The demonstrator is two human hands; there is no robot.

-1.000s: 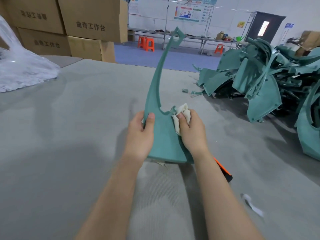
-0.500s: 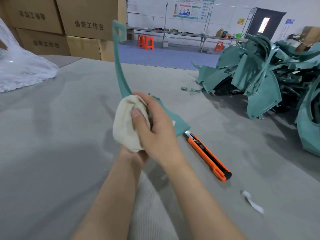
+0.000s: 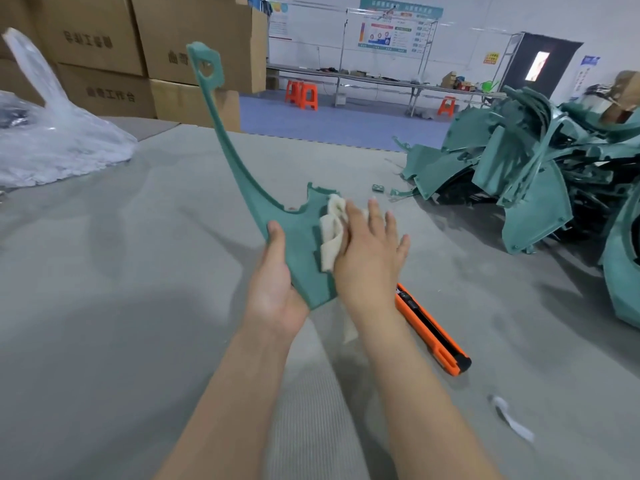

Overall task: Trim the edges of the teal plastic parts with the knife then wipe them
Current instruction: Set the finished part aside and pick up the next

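Observation:
A teal plastic part [image 3: 298, 247] with a long thin arm rising up and to the left stands above the grey table. My left hand [image 3: 273, 289] grips its wide lower end, thumb on the front face. My right hand [image 3: 369, 251] presses a cream cloth [image 3: 332, 237] flat against the part's right side, fingers spread. The orange utility knife [image 3: 433, 330] lies on the table just right of my right wrist, untouched.
A big heap of teal parts [image 3: 540, 174] fills the right side of the grey table [image 3: 104, 306]. A clear plastic bag [image 3: 52, 147] lies at the far left, with cardboard boxes [image 3: 194, 36] behind. A white scrap [image 3: 512, 420] and small teal offcuts [image 3: 379, 188] lie loose.
The right hand with the cloth went from the part's left, bunched, to its right side, now pressed flat. The part tilted back, showing its wide face, and my left hand is in view again.

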